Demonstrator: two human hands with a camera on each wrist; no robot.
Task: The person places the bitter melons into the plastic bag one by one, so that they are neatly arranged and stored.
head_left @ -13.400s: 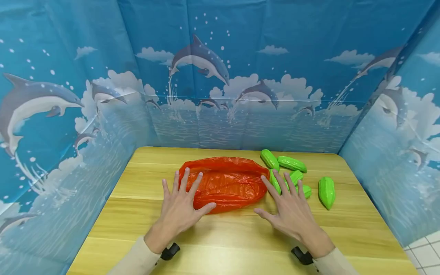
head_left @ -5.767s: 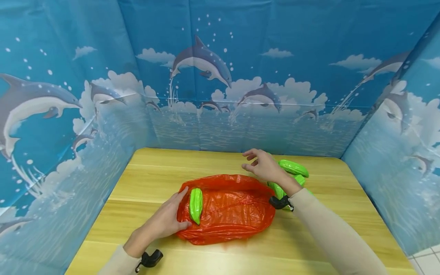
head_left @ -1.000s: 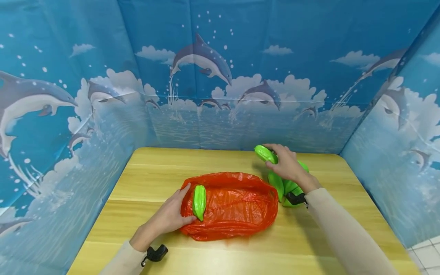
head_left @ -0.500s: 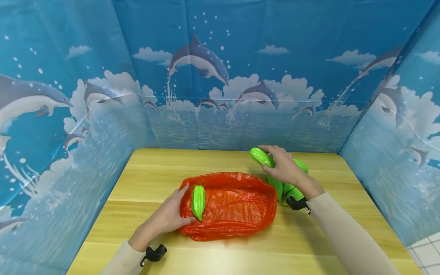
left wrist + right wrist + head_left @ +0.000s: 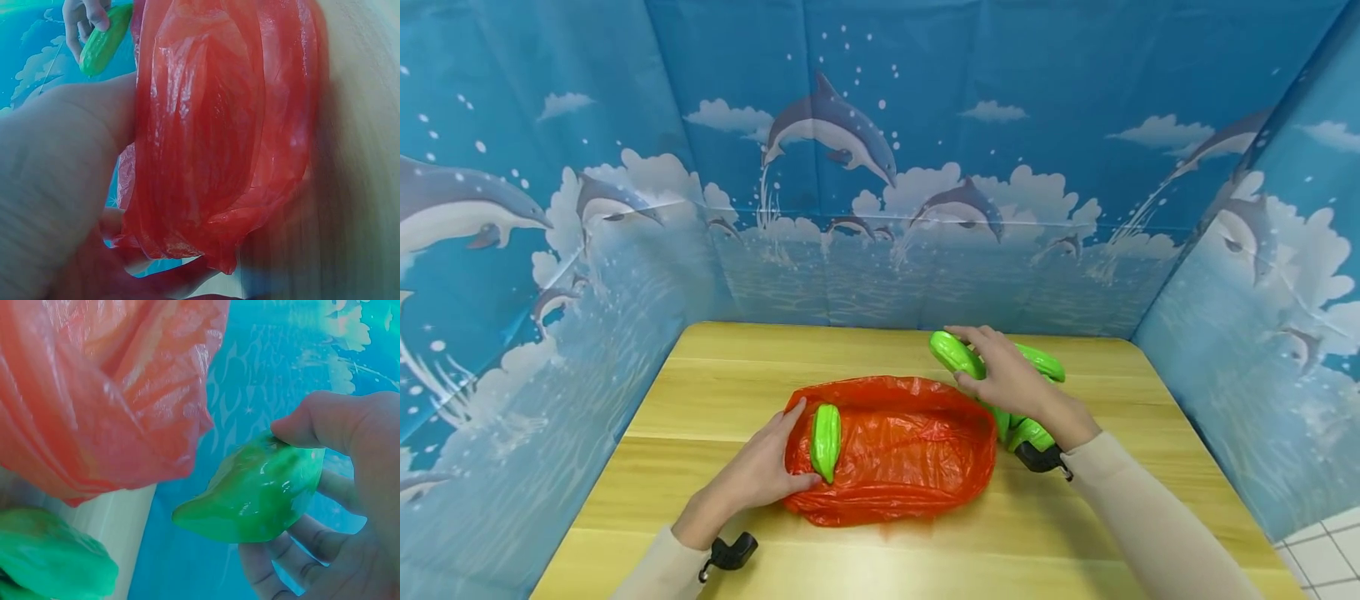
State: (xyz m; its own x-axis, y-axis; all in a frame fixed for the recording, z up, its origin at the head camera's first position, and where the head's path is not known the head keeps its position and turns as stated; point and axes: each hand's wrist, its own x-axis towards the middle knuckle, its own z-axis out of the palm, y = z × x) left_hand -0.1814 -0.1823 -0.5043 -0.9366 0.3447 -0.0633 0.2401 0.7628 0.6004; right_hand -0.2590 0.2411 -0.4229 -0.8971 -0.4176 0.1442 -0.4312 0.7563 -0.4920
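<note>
In the head view a red plastic bag (image 5: 910, 454) lies spread on the table with its mouth open upward. One green ridged piece (image 5: 826, 442) rests inside at its left end. My left hand (image 5: 752, 471) holds the bag's left rim, thumb and fingers around the edge; the left wrist view shows the red plastic (image 5: 206, 112) close up. Behind the bag's right end, my right hand (image 5: 1011, 375) grips another green piece (image 5: 955, 353). In the right wrist view that piece (image 5: 256, 490) is pinched between thumb and fingers, beside the bag (image 5: 125, 406) and off the table.
More green pieces (image 5: 1039, 362) lie on the wooden table (image 5: 715, 367) right of the bag, partly covered by the right hand and wrist. A blue curtain (image 5: 865, 275) printed with dolphins stands behind the table and at both sides.
Over the last second, my right hand has moved left and slightly down with the green piece. Earlier it was empty, and before that both hands were spread beside a bag without anything in it.
</note>
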